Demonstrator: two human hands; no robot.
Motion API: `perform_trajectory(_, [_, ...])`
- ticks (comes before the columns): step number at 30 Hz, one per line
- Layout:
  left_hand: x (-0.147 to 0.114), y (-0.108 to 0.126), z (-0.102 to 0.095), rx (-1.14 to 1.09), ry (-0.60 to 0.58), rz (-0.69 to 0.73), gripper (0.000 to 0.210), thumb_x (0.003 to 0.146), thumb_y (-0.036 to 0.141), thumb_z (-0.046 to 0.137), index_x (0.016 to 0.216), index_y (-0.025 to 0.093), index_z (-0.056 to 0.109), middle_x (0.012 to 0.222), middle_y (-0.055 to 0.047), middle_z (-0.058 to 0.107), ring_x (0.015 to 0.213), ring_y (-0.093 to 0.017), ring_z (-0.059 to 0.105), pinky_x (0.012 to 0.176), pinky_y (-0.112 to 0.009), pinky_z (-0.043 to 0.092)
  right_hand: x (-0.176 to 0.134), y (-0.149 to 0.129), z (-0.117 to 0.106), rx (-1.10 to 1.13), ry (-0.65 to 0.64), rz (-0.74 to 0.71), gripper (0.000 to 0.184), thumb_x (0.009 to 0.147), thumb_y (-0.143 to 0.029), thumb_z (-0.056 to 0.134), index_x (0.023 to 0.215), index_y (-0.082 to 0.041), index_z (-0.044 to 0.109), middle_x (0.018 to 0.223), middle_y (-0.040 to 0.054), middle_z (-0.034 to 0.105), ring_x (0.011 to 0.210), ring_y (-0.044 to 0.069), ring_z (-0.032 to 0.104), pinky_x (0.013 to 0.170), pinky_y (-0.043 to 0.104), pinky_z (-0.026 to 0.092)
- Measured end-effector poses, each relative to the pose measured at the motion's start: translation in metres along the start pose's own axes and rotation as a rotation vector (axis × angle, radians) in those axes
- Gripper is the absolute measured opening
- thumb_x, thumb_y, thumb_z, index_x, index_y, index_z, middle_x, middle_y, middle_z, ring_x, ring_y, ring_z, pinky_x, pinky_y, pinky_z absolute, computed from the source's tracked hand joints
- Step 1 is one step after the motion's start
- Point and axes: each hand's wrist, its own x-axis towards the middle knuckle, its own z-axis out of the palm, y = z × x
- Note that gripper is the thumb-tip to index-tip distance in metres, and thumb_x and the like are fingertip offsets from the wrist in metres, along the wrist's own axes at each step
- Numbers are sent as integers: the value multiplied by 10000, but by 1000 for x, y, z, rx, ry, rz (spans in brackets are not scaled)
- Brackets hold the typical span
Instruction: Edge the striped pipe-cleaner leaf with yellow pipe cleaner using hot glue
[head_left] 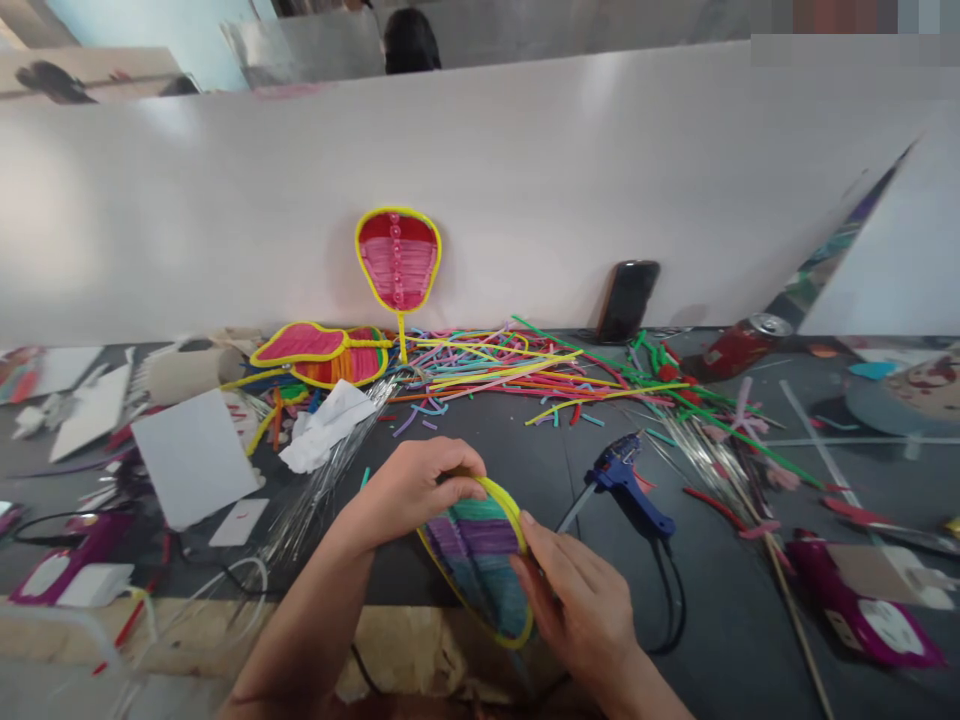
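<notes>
Between my hands, at the table's front edge, is a pipe-cleaner fan [480, 555] with a yellow rim and teal, purple and blue bands. My left hand [420, 485] pinches its upper rim between thumb and fingers. On the right side, my right hand [577, 590] grips the yellow edge, fingers pressed against it. The fan is tilted, its lower end over the table edge. A blue glue gun [626, 485] with a glue stick in its back lies just right of my hands.
Loose pipe cleaners [495, 365] are heaped along the back. A pink fan [397, 260] leans on the white partition [525, 180]; more fans [322, 350] lie left of it. A phone [628, 300], a red can [742, 345], scissors [892, 520] and purple power strips [862, 600] stand or lie rightward.
</notes>
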Motion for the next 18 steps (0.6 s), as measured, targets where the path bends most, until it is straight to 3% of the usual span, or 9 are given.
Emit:
perform_trajectory(6, [1,0,0,-35,17,-17,62,828,227,627,804,181,660,776,22,690,690,-110,619,656,-190,445,6,1,5,29,107,-1,465,860,-59,527,1304,-197,546,884,74,760,708,175,729,656,262,599])
perform_trajectory(11, [-3,-1,-1,-48,24,-7,123,799,218,675,916,180,672,865,6,715,762,-127,649,704,-192,460,9,1,3,87,110,40,409,855,-70,535,1240,-194,594,889,75,758,706,176,725,648,263,594])
perform_trajectory(15, [-4,0,-4,19,-70,65,312,786,295,714,1072,190,650,1015,-28,717,931,-173,657,824,-233,458,6,0,5,118,106,39,417,846,-47,547,1236,-190,582,890,72,753,700,170,715,638,266,582])
perform_trajectory(18, [-2,4,-3,84,-138,126,337,810,375,690,1094,197,651,1026,-37,715,963,-189,647,858,-257,444,1,-1,7,133,72,37,427,847,-48,545,1251,-186,565,897,75,748,721,174,709,645,279,580])
